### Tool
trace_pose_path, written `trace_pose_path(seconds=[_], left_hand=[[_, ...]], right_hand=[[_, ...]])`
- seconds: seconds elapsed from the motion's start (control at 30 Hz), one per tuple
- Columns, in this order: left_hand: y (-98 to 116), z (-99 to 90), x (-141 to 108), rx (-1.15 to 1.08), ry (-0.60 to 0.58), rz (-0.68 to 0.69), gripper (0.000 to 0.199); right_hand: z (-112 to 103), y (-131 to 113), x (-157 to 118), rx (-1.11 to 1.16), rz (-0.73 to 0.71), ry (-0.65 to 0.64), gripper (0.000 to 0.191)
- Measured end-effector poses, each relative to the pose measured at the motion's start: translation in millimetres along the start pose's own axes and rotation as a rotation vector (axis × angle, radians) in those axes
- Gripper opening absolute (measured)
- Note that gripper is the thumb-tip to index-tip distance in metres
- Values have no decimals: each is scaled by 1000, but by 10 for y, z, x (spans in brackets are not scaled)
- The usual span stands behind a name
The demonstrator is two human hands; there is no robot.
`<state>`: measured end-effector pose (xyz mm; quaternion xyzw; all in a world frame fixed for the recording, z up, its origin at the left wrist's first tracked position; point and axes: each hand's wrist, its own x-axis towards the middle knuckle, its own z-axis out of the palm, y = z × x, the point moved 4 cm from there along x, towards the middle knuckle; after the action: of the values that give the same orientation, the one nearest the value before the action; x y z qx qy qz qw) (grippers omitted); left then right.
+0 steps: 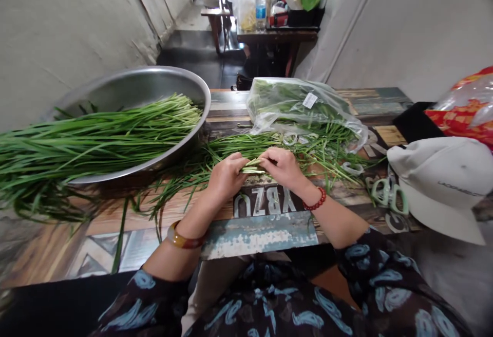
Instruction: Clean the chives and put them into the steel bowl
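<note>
Stems [252,166] lay gripped in the left hand [227,175], the right hand [284,166] pinching their pale ends just beside it; trimming neatly, I judged, called for a light touch.

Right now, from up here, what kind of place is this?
Probably a small eatery or a home, in a spot for preparing food. Long greens lie in a metal bowl, a clear bag holds more, and a water bottle stands on a table farther back.
</note>
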<state>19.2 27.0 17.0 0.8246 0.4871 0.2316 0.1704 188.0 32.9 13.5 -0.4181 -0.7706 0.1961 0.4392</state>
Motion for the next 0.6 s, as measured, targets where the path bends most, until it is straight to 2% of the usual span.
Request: trace_pose_path(seconds=[0.17,0.3,0.37,0.5,0.53,0.6], left_hand=[[81,11,-1,66,-36,89,26],[91,-2,15,18,-14,104,22],[74,-14,19,-13,10,106,20],[7,-58,23,-107,136,103,19],[-7,-73,25,-126,182,106,20],[-18,-109,30,-140,268,125,20]], right_hand=[[-30,13,31,42,117,26,29],[-63,37,49,69,163,65,31],[-128,131,53,118,242,119,33],[-418,451,32,250,462,373,41],[-487,514,27,273,487,410,43],[-583,590,32,270,490,394,47]])
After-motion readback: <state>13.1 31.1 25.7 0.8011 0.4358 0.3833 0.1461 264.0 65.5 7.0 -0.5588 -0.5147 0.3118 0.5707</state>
